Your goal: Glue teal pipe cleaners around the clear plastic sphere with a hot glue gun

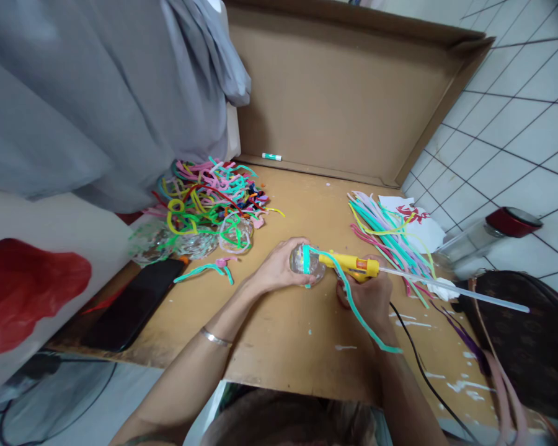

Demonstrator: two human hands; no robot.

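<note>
My left hand (279,267) is closed around a small clear plastic ball (307,263) with a teal pipe cleaner (353,303) laid over it. That pipe cleaner trails down across my right wrist. My right hand (369,297) grips a yellow hot glue gun (351,265), its nozzle touching the ball. A long clear glue stick (460,291) juts from the gun's back to the right. The gun's black cord (418,359) runs toward me over the wooden table (283,334).
A tangled heap of coloured pipe cleaners (209,198) and clear ball halves (235,234) lies at the left. Straight pipe cleaners (385,235) lie at the right. A black phone (134,303), a jar with a red lid (488,235), a brown bag (530,341) and a cardboard backboard (335,93) surround the work.
</note>
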